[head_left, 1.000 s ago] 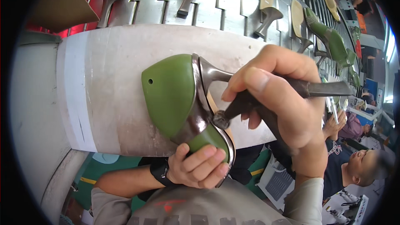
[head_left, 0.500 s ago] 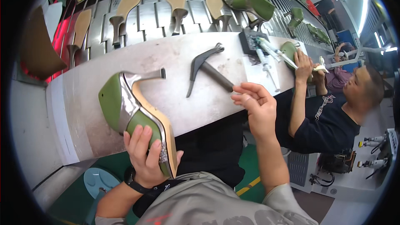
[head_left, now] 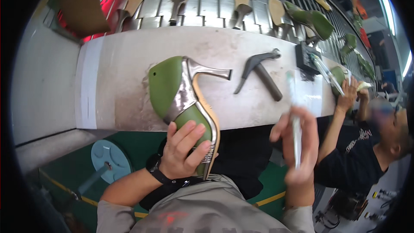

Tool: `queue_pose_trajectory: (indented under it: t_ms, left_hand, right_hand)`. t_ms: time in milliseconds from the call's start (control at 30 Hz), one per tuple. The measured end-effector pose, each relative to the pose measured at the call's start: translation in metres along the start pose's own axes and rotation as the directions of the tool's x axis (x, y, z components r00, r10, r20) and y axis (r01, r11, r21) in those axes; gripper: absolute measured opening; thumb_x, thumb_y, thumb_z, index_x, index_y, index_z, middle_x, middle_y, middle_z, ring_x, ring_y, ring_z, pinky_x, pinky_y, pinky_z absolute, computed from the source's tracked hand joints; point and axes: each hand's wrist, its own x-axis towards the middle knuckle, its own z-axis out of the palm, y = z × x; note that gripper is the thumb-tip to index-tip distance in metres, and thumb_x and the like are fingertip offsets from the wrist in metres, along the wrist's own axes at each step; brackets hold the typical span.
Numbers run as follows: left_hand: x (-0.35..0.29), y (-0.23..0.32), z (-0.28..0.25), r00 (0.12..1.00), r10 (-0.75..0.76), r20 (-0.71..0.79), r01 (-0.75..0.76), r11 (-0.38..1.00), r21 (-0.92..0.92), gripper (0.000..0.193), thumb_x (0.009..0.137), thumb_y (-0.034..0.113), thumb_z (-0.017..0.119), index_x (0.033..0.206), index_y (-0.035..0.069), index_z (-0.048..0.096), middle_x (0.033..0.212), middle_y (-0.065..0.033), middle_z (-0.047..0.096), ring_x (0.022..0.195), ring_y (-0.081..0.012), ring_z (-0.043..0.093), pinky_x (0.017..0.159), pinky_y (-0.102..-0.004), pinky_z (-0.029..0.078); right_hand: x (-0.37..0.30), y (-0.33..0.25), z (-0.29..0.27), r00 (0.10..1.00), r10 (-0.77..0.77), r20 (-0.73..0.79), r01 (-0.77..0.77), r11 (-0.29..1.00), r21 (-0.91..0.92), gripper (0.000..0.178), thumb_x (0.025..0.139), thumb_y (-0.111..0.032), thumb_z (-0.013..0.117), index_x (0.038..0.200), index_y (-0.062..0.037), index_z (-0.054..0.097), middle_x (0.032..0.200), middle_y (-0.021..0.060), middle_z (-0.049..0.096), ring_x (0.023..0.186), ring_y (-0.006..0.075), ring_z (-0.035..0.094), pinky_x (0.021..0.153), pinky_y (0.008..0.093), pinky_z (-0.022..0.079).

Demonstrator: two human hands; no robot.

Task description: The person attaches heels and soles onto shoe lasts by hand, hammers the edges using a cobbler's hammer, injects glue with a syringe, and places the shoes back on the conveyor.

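Observation:
My left hand is closed round the toe end of a high-heeled shoe, tilted sideways at the table's near edge. A green shoe last fills it; the heel is shiny metallic, the sole beige, and sparkling trim shows near my fingers. My right hand, smeared by motion, grips a slim, pale, pen-like tool whose blurred greenish tip points away from me. Its exact kind cannot be made out. Beyond the shoe, a dark shoemaker's hammer lies on the pale worktable.
Behind the table runs a slatted metal conveyor carrying several shoes and lasts. A black block with slim tools leaning on it stands at the right. Beyond it, a co-worker's hands handle another green shoe. A blue round stool stands at lower left.
My right hand, formerly beside the hammer's handle with nothing clear in it, now holds the pen-like tool. The view has shifted, so the table, hammer and shoe appear further right.

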Motion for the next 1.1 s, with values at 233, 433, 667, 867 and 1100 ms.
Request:
queue_pose_trajectory:
  t_ms: [233,433,667,867,1100]
  left_hand:
    - [-0.005,-0.006,0.0,1.0,-0.007,-0.003,0.007,1.0,0.004,0.042,0.097,0.015,0.072,0.135,0.022,0.057,0.142,-0.0091,0.059,0.137,-0.0298,0.056,0.129,-0.0549,0.026]
    - [0.0,-0.009,-0.004,0.999,0.03,0.019,-0.031,0.999,0.022,0.041,0.098,0.019,0.072,0.136,0.022,0.057,0.142,-0.0068,0.059,0.137,-0.0274,0.057,0.129,-0.0552,0.027]
    - [0.0,-0.011,-0.005,0.999,0.043,0.023,-0.043,0.999,0.015,0.042,0.1,0.022,0.069,0.139,0.02,0.055,0.143,-0.0061,0.058,0.138,-0.0264,0.056,0.129,-0.0555,0.026]
    - [0.001,-0.012,-0.006,0.998,0.048,0.025,-0.049,0.999,0.015,0.042,0.1,0.022,0.069,0.139,0.02,0.054,0.142,-0.0062,0.059,0.138,-0.0265,0.056,0.129,-0.0557,0.026]
    - [-0.001,-0.01,-0.004,0.999,0.043,0.024,-0.043,0.999,0.025,0.04,0.101,0.022,0.067,0.139,0.02,0.054,0.143,-0.0067,0.059,0.137,-0.0271,0.056,0.129,-0.0561,0.026]
  right_hand:
    - [0.004,-0.012,0.06,0.918,0.124,0.378,-0.132,0.991,-0.003,0.119,0.062,-0.051,0.102,0.144,0.0105,0.041,0.115,0.0212,0.06,0.097,0.0243,0.063,0.088,0.0362,0.053]
    - [0.011,-0.008,0.065,0.888,0.151,0.433,-0.174,0.985,0.015,0.114,0.065,-0.051,0.101,0.14,0.0135,0.045,0.113,0.022,0.06,0.096,0.0241,0.063,0.086,0.0355,0.053]
    - [0.011,-0.006,0.07,0.891,0.209,0.403,-0.243,0.969,0.034,0.108,0.065,-0.046,0.101,0.137,0.0127,0.047,0.111,0.0206,0.062,0.094,0.0224,0.063,0.084,0.0345,0.053]
    - [0.012,-0.004,0.065,0.881,0.195,0.43,-0.224,0.974,0.018,0.101,0.062,-0.038,0.103,0.134,0.011,0.051,0.111,0.021,0.062,0.089,0.0223,0.064,0.081,0.0335,0.054]
    - [0.015,-0.006,0.065,0.879,0.181,0.442,-0.187,0.982,-0.03,0.099,0.062,-0.038,0.103,0.131,0.0122,0.053,0.109,0.0215,0.062,0.086,0.0228,0.065,0.077,0.0336,0.056]
